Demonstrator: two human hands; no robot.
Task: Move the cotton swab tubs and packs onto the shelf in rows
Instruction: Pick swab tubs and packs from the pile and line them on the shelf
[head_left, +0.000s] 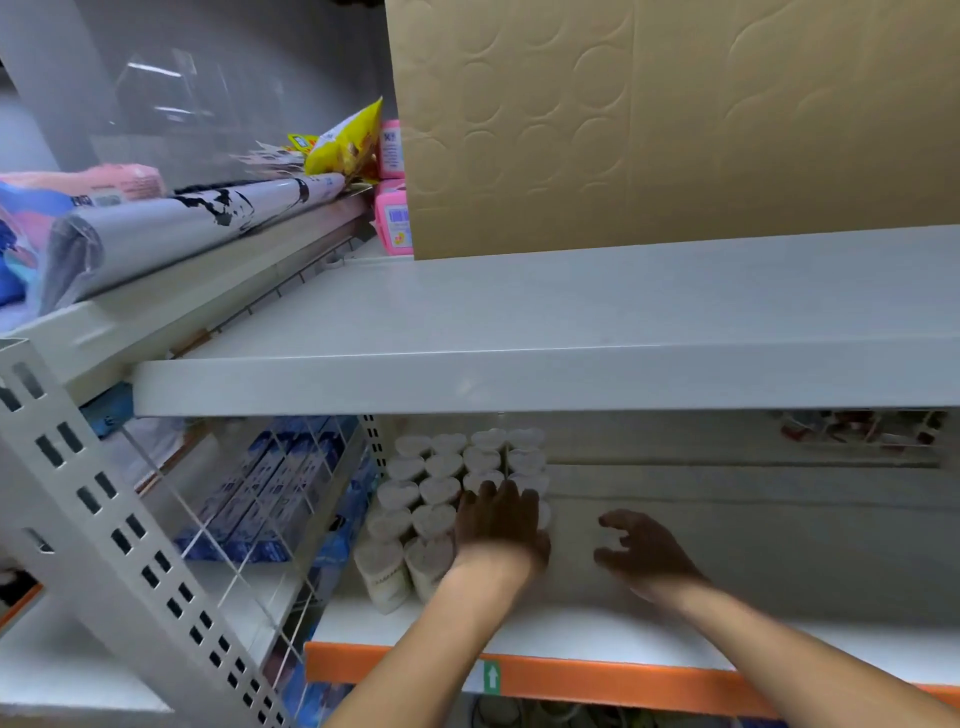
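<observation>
Cotton swab tubs (441, 488) stand upright in rows at the left end of the lower shelf (727, 561), heart-shaped lids up, long axis vertical. Left hand (501, 525) lies flat against the block's right side, fingers straight toward 12 o'clock, touching the tubs. Right hand (641, 551) hangs at 3 o'clock from the block, fingers loosely curled, holding nothing. The next column would go between the hands; left is nearer. Tub labels too blurred to read. Green arrow sticker (491, 676) on the orange shelf edge (623, 680).
</observation>
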